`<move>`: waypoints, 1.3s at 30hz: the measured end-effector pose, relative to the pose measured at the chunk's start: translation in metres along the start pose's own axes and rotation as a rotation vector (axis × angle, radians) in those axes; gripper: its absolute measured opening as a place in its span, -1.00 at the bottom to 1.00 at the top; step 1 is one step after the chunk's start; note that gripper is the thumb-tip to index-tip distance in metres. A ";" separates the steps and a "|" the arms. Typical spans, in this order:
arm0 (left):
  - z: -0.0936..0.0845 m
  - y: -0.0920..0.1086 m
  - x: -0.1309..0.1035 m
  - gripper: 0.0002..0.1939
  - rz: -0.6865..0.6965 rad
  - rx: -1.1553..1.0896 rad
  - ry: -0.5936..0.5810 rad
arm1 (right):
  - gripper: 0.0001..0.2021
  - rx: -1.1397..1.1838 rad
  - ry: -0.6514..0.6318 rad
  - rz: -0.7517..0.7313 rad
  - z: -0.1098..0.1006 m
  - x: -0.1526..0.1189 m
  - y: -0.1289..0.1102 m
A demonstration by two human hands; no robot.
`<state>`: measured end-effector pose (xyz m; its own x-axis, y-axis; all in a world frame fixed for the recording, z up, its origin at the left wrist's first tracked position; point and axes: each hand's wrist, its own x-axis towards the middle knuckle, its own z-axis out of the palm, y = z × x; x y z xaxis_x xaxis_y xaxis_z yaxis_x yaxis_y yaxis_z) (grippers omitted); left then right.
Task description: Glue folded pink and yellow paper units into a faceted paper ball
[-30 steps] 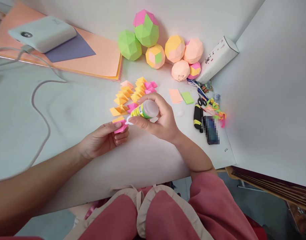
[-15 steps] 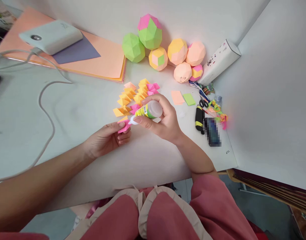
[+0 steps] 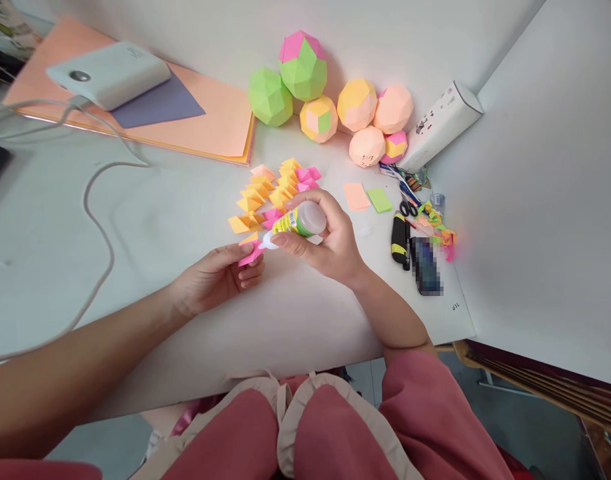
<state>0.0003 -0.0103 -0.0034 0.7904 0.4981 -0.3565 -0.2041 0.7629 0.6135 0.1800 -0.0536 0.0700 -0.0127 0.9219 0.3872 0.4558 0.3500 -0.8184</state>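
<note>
My left hand (image 3: 222, 273) pinches a small folded paper piece (image 3: 250, 255), pink with an orange part, between thumb and fingers. Wrapped round a glue bottle (image 3: 296, 222) with a yellow-green label is my right hand (image 3: 330, 240). The bottle lies tilted, its white nozzle pointing left and meeting the pink paper's edge; whether glue is coming out is too small to tell. Just beyond my hands, rows of folded orange paper pieces (image 3: 252, 195) and pink paper pieces (image 3: 308, 176) lie on the white table (image 3: 150, 247), partly hidden by my right hand.
Several faceted paper balls (image 3: 304, 73) stand along the wall. Peach and green paper squares (image 3: 356, 196) lie right of my hands, near scissors (image 3: 408, 208), a black-yellow cutter (image 3: 399, 238) and a blurred-out dark object (image 3: 426, 267). A power bank (image 3: 110, 73) with a cable rests on paper sheets (image 3: 225, 127).
The whole view has shifted slightly, so things appear a little further right. Both hands keep their holds, with the nozzle still at the pink paper.
</note>
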 end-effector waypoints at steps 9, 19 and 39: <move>0.002 0.001 0.002 -0.75 0.015 -0.084 0.009 | -0.70 0.094 0.018 0.069 -0.003 0.004 -0.003; 0.002 0.005 0.003 -0.73 0.011 -0.116 0.009 | -0.68 0.030 0.016 -0.034 -0.002 0.003 0.004; 0.001 0.005 0.002 -0.70 0.009 -0.129 0.006 | -0.69 0.066 0.001 0.065 -0.003 0.002 0.003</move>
<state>0.0014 -0.0065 0.0000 0.7847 0.5077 -0.3558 -0.2844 0.8047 0.5211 0.1836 -0.0509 0.0697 0.0160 0.9428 0.3331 0.3958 0.2999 -0.8680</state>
